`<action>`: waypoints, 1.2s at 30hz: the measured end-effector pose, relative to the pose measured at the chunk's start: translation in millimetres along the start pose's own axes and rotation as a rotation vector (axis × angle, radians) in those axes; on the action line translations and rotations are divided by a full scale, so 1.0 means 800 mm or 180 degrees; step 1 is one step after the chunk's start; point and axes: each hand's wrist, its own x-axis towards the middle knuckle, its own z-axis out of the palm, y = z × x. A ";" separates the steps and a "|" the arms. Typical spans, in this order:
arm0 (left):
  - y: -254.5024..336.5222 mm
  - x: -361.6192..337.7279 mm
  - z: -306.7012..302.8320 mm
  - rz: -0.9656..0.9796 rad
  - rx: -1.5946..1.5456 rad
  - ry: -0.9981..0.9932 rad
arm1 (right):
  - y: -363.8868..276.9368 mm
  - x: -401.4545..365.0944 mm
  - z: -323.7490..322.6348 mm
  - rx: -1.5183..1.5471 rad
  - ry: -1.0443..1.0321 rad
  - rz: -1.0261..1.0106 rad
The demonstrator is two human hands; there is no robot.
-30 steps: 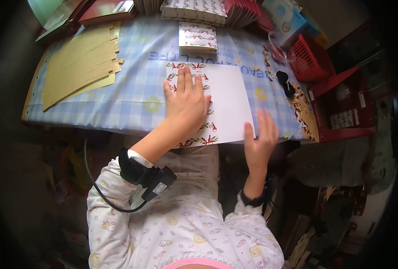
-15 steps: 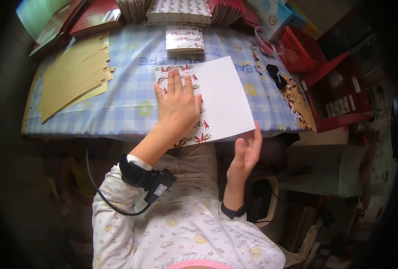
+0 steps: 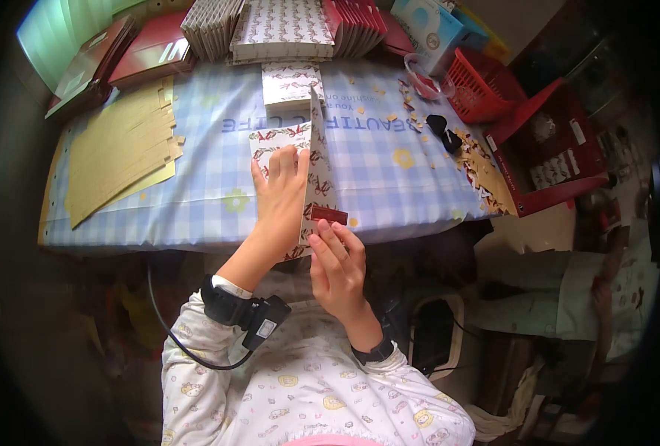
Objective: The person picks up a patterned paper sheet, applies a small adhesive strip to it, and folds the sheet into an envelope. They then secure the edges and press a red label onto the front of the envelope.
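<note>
A sheet of white card (image 3: 318, 175) printed with rows of red bows and green sprigs lies in front of me, its right half standing nearly upright along a fold. A dark red label (image 3: 329, 215) sits on the outer face of that raised flap. My left hand (image 3: 279, 195) is open and presses its fingers on the left half, beside the fold. My right hand (image 3: 339, 269) is open too, its fingertips against the outside of the flap, just below the label. The lower part of the card is partly hidden by my hands.
A stack of printed cards (image 3: 293, 85) lies just beyond, before larger stacks (image 3: 284, 30). Left are brown paper sheets (image 3: 122, 149) and red folders (image 3: 151, 52). Right are a red basket (image 3: 486, 89), an open red box (image 3: 553, 152), paper scraps (image 3: 490, 175) and a black object (image 3: 444, 134).
The card's right half has gone from lying out flat to standing nearly upright. My right hand has moved left with it, while my left hand stays on the left half.
</note>
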 end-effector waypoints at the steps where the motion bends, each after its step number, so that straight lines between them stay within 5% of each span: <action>1: -0.001 -0.001 -0.001 0.0014 -0.0110 0.0094 | 0.002 -0.001 0.001 -0.0067 -0.0048 -0.0090; 3: -0.001 0.003 -0.003 -0.0059 0.0050 0.0058 | 0.005 0.001 0.003 -0.0075 -0.0013 -0.0108; 8: -0.014 0.009 -0.009 -0.0565 -0.2581 0.0078 | 0.003 -0.004 0.003 -0.0086 -0.0166 -0.0218; 13: -0.041 0.014 -0.015 -0.0163 -0.3322 0.0147 | 0.003 -0.007 0.003 -0.0056 -0.0314 -0.0248; 15: -0.053 0.014 -0.016 -0.1162 -0.5163 -0.0151 | 0.004 -0.008 0.004 -0.0145 -0.0355 -0.0276; 16: -0.061 0.015 -0.020 -0.1117 -0.5182 -0.0170 | 0.004 -0.009 0.004 -0.0170 -0.0435 -0.0333; 23: -0.081 0.027 -0.036 -0.0974 -0.3359 -0.0124 | 0.009 -0.010 0.004 -0.0243 -0.0524 -0.0496; 25: -0.084 0.034 -0.041 0.0143 -0.1931 0.0459 | 0.010 -0.010 0.003 -0.0257 -0.0606 -0.0513; 36: -0.077 0.027 -0.061 0.1609 0.0108 -0.0532 | 0.006 -0.020 0.002 -0.0283 -0.0554 -0.0462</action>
